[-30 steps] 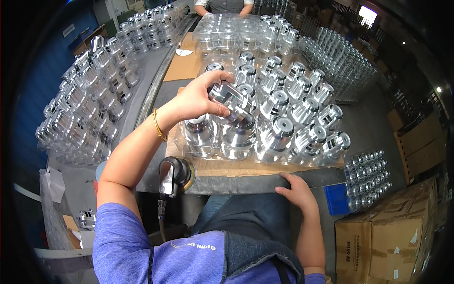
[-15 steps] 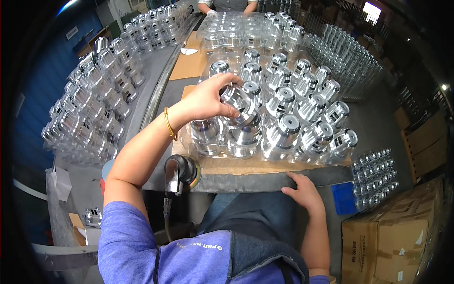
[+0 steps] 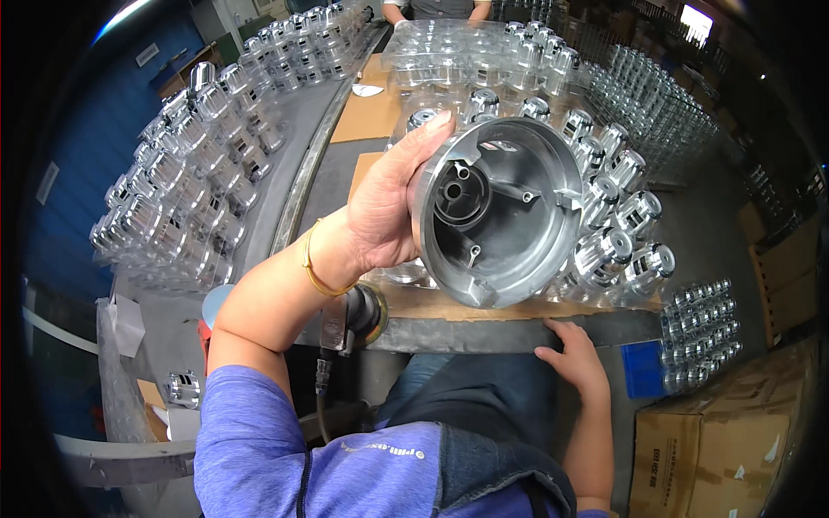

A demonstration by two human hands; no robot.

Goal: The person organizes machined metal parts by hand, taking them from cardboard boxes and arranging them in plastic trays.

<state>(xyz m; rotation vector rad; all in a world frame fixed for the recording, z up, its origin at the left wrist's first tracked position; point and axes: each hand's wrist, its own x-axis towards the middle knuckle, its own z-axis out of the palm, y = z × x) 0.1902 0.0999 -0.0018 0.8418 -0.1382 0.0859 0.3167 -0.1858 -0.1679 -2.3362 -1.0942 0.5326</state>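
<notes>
My left hand [image 3: 386, 200] grips a round metal housing [image 3: 505, 246] by its side, lifted close to the camera. Its hollow end is turned up at me, showing a grey inside with a round boss and several screw posts. Behind it, more chrome housings [image 3: 640, 210] stand in rows in a clear plastic tray [image 3: 626, 298], partly hidden by the raised piece. At the table's front edge [image 3: 509, 338] my right hand [image 3: 577, 363] rests with fingers apart, holding nothing.
A hose-fed orbital sander [image 3: 338, 315] lies by my left forearm. Stacked trays of chrome housings [image 3: 177, 194] line the left bench. Across the table a person [image 3: 436, 10] stands behind more trays. At the right are a blue bin [image 3: 641, 369] and a large cardboard box [image 3: 717, 457].
My left hand has lifted the housing out of the tray area toward the camera and tipped its hollow end to face me. My right hand stays at the table edge.
</notes>
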